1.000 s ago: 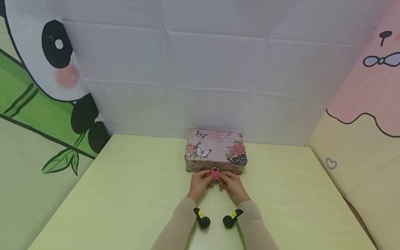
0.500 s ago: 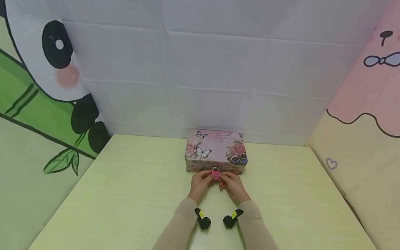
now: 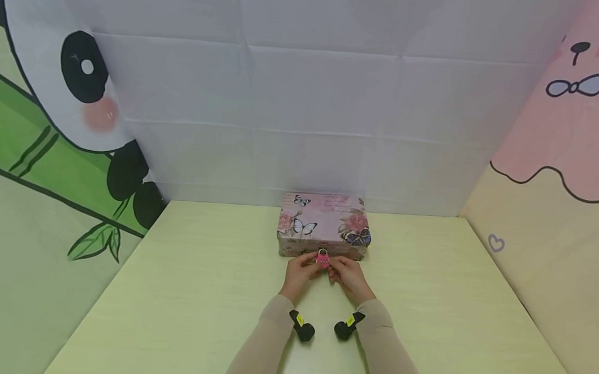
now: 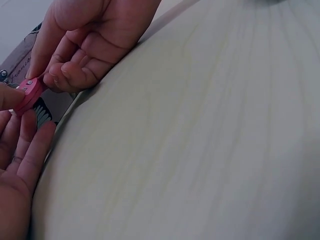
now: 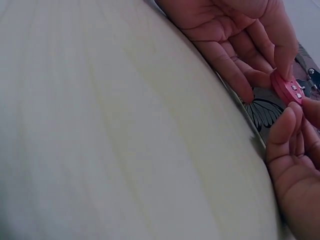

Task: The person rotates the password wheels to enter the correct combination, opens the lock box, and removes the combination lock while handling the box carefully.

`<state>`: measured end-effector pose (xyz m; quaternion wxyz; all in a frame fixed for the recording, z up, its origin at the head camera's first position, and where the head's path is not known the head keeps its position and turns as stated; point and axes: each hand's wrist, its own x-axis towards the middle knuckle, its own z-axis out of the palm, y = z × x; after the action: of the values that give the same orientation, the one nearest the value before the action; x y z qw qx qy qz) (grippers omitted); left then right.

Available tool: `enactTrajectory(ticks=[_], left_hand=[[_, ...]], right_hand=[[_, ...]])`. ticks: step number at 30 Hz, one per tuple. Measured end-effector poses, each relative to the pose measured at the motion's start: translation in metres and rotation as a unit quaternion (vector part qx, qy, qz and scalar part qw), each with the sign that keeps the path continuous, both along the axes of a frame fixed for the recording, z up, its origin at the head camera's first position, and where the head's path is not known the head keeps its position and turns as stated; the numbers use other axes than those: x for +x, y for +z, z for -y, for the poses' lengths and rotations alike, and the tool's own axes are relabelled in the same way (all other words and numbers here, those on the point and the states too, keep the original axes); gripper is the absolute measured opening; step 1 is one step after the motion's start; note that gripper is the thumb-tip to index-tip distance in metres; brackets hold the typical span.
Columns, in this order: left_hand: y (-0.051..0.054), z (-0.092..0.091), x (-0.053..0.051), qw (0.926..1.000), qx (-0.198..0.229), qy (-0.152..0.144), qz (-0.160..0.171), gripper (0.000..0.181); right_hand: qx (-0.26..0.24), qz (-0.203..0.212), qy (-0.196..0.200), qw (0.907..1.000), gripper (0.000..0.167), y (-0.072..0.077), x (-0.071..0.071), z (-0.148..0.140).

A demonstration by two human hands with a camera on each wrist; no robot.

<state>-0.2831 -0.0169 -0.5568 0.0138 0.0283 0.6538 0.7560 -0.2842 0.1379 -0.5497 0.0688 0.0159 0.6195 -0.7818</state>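
Observation:
A small pink combination padlock (image 3: 323, 260) hangs by its metal shackle at the front clasp of a pink tin box (image 3: 323, 218) printed with butterflies and roses. My left hand (image 3: 298, 276) pinches the padlock's left side between thumb and fingers. From the other side my right hand (image 3: 352, 279) pinches it too. Small dials show on the lock's face (image 5: 296, 90) in the right wrist view. In the left wrist view the left thumb lies over part of the padlock (image 4: 31, 93). Whether the shackle is locked cannot be seen.
The pale wooden table (image 3: 201, 293) stretches to both sides of the box. Behind it rises a white sheet wall (image 3: 312, 99), close to the box's back. Cartoon-printed walls stand left and right. Black wrist cameras (image 3: 304, 331) sit on both forearms.
Both hands stay on the padlock at the front of the box, with only tiny shifts of the fingers and the lock. The box has not moved.

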Motion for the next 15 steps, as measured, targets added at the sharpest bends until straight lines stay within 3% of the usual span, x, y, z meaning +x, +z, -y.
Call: enactTrajectory(ticks=[2, 9, 15], left_hand=[[0.002, 0.001, 0.001, 1.0000, 0.002, -0.001, 0.000, 0.035], [0.027, 0.003, 0.017, 0.9998, -0.006, -0.008, -0.016, 0.032], [0.028, 0.002, 0.017, 0.9996, -0.010, -0.005, -0.026, 0.030]], right_hand=[[0.000, 0.004, 0.000, 1.0000, 0.017, 0.000, 0.000, 0.000], [-0.001, 0.002, 0.005, 1.0000, 0.016, 0.001, 0.000, 0.001], [-0.003, 0.001, 0.006, 1.0000, 0.016, 0.002, 0.000, 0.001]])
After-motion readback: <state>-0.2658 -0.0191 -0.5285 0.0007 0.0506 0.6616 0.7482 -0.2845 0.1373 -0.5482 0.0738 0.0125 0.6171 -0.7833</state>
